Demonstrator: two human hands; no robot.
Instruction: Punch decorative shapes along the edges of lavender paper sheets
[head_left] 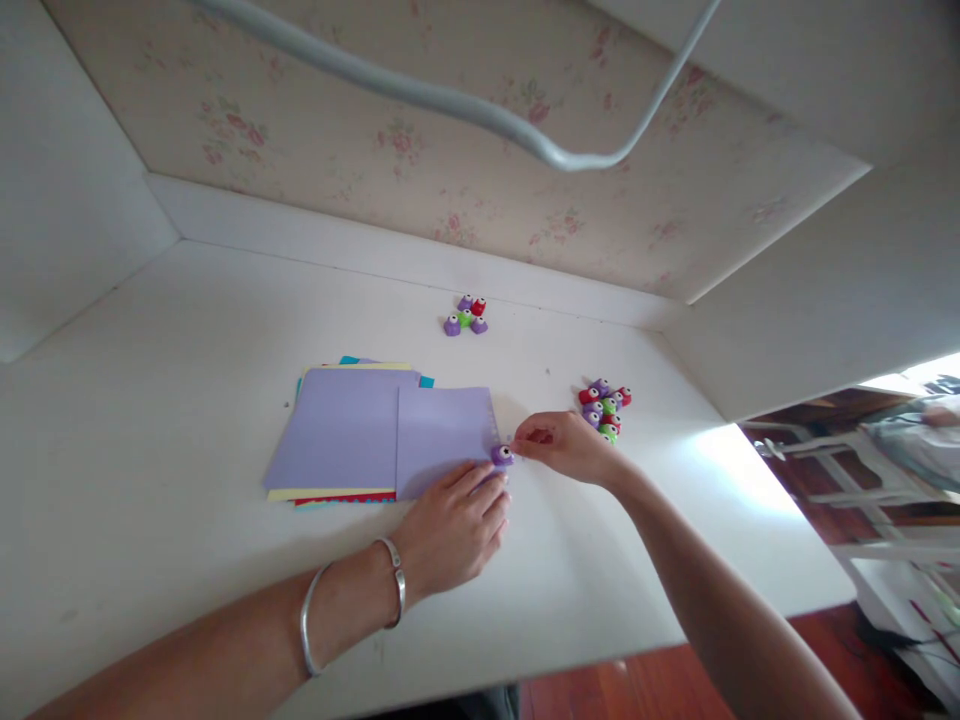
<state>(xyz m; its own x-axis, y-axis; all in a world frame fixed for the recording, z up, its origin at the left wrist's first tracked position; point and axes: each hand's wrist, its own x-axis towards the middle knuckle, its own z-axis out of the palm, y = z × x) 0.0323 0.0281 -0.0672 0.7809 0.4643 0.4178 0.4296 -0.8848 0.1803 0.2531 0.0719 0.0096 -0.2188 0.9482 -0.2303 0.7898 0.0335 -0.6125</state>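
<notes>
A single lilac paper sheet [442, 435] lies on the white table [150, 400], overlapping a stack of coloured paper [341, 430]. My left hand [454, 530] rests flat on the sheet's near right corner, fingers spread. A small purple paper punch [502, 455] sits at the sheet's right edge. My right hand [562, 445] pinches this punch with its fingertips.
A pile of several small punches [604, 408] in red, purple and green lies just beyond my right hand. A smaller group of punches [465, 316] sits near the back wall. A grey cable [450, 100] hangs overhead. The table's right edge drops to a wooden floor [825, 660].
</notes>
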